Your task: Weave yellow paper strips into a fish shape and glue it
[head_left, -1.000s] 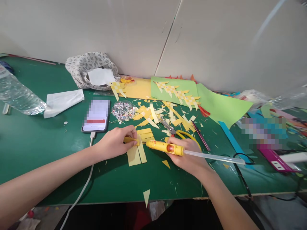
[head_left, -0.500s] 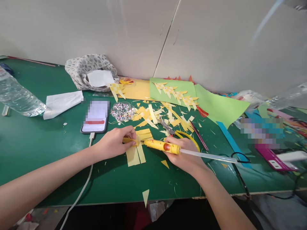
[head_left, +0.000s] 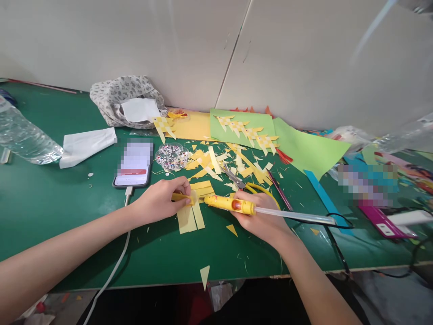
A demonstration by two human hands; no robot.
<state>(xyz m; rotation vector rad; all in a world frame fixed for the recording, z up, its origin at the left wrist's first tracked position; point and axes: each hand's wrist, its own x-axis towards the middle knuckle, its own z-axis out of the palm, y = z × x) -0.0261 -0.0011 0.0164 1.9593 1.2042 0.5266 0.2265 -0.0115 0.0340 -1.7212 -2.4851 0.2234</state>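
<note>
My left hand pinches a folded yellow paper strip over several woven pale-yellow strips on the table. My right hand is wrapped round a yellow hot glue gun. Its nozzle points left, close to the paper at my left fingertips; I cannot tell whether it touches. A clear glue stick sticks out of the gun's back end. Just behind my right hand lie scissors with yellow handles, partly hidden by the hand. Yellow paper scraps are heaped beyond both hands.
A phone on a white cable lies left of a clear case of googly eyes. Finished woven paper fish rest on green paper. A water bottle stands out at left, a blue strip at right.
The glue gun's nozzle has drawn back very slightly to the right from the paper. My left hand keeps its pinch, and the view has shifted a little.
</note>
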